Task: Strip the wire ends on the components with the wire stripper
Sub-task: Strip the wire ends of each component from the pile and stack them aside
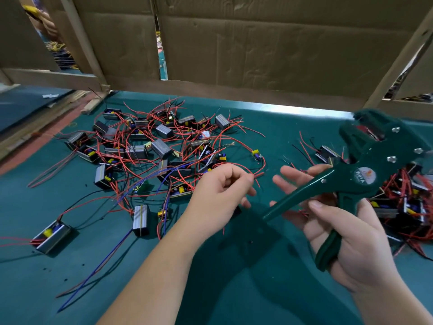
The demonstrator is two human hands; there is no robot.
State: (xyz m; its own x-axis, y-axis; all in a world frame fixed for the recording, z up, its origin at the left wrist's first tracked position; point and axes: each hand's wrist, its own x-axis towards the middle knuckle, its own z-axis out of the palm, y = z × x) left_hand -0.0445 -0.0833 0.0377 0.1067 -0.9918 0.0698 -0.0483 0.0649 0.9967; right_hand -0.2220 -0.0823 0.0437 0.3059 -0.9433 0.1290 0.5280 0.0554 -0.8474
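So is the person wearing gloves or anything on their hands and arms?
No gloves. The left hand and the right hand are bare, with short plain nails and no rings. The forearms are bare too: no sleeves, watch or bracelet in view.

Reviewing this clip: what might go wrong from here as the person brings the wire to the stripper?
1. The right hand holds the wire stripper loosely, fingers mostly straight and handles spread; it might slip when squeezed.
2. The left hand pinches the red wires near their ends, so fingertips could come close to the stripper's head.
3. Those wires seem to lead back into the tangled pile of components; pulling may drag others along.
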